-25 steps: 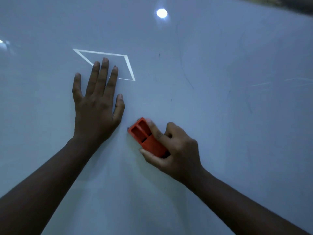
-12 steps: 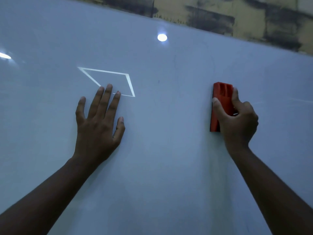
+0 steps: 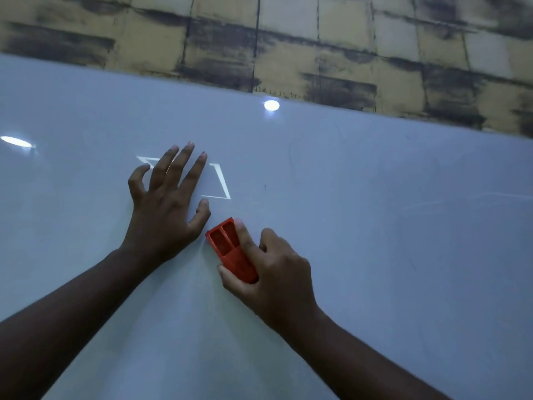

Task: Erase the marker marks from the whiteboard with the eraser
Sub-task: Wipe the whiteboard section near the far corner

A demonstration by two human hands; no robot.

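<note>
Right hand [image 3: 274, 272] grips the red eraser [image 3: 230, 249], thumb along its lower edge, index finger laid over the top; the eraser's rear end is buried in the palm, only the front ribbed half shows. Eraser sits flat against the whiteboard [image 3: 375, 226], tilted diagonally, its upper corner just beside the left thumb. Contact face is hidden, can't tell how hard it presses.

Left hand [image 3: 164, 209] is spread, fingers straight, on the board, holding nothing. It covers the middle of the white outlined shape [image 3: 222, 183]; only the left corner and right side of that outline show.

Marker marks: hard to make out. A small dark tick [image 3: 265, 186] right of the outline, faint thin streaks further right, too pale to read. Two bright light reflections [image 3: 271, 105] glare on the board. Stained yellowish tiled wall [image 3: 317, 39] above the board edge. Both forearms cut off at the bottom of the frame.
</note>
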